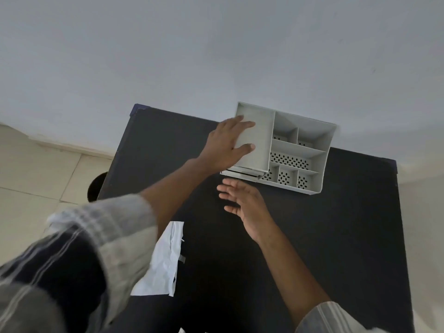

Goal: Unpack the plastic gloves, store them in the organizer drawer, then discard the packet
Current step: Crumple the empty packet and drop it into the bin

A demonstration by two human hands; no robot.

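Note:
A grey plastic organizer [319, 150] with several perforated compartments stands at the far edge of a black table [336, 236], against the wall. My left hand [225, 145] rests flat on the organizer's left top corner, fingers spread over it. The drawer front [242, 174] shows as a thin pale strip sticking out slightly at the organizer's near left side. Just in front of that strip my right hand [245, 203] hovers with fingers apart and holds nothing. A torn white packet [163, 260] lies flat on the table near my left sleeve. No gloves are visible.
A dark round object [96, 186] sits on the tiled floor to the left of the table. The pale wall rises right behind the organizer. My striped left sleeve [72, 260] covers the table's near left part.

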